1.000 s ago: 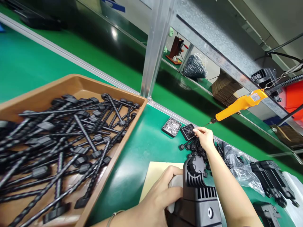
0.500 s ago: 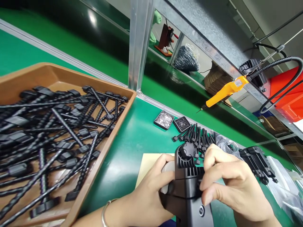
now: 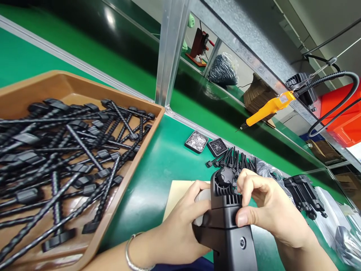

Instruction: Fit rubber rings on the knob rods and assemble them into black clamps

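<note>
Upright in front of me is a black plastic housing (image 3: 229, 218) with ribbed vents, a round ridged knob (image 3: 225, 176) at its top and a recessed screw (image 3: 243, 242) low on its face. My left hand (image 3: 180, 226), with a metal bangle at the wrist, wraps around its left side, fingers over a light grey round part (image 3: 202, 198). Against the right side, my right hand (image 3: 273, 207) is closed, thumb on the housing edge and bent fingers beside the knob. Whether a small part sits between those fingers is hidden.
A brown tray (image 3: 146, 150) of black ridged rods stands left. Behind the housing are a box of metal bits (image 3: 196, 142), a box of small dark bits (image 3: 217, 147) and loose black rods (image 3: 232, 156). A yellow electric screwdriver (image 3: 267, 109) hangs right, above black parts (image 3: 304, 194) and plastic bags.
My right thumb has moved up along the housing's right edge, and the fingers have shifted slightly left toward the knob. My left hand keeps its hold. The view has shifted a little.
</note>
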A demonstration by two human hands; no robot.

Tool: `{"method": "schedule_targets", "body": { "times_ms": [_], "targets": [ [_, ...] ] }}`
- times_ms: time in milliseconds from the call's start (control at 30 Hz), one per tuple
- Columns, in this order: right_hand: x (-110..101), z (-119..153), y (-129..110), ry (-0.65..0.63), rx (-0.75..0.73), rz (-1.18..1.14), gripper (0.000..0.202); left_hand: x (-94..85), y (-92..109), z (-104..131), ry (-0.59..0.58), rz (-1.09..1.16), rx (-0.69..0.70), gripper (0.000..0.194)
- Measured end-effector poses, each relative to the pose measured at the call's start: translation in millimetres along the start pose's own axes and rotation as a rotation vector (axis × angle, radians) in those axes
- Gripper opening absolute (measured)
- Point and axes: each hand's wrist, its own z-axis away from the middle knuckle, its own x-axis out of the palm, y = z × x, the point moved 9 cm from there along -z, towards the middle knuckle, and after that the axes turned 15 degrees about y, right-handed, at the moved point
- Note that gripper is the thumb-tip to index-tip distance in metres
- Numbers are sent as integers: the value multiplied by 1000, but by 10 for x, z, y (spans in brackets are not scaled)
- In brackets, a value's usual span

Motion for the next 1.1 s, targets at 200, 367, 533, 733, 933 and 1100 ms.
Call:
{"method": "schedule_targets", "body": {
  "times_ms": [200, 367, 533, 733, 933, 1100],
  "targets": [
    [53, 8, 138, -4, 139, -178, 37, 7, 43, -20, -1, 5, 20, 40],
    [95, 43, 203, -29, 174, -305, 32, 1, 20, 14, -4, -1, 23, 44],
    [-196, -58, 233, 130, 60, -276, 39, -2, 10, 23, -8, 8, 28, 45],
    [-1491, -687, 210, 1156, -300, -214, 54, -3, 56, -14, -17, 30, 40, 36],
    [-1398, -2081, 412, 603, -158, -462, 45, 4, -46, 43, -38, 10, 18, 36],
    [-1040, -1776, 252, 330, -235, -554, 30, -3, -112, 95, -29, 44, 26, 47]
  ]
}}
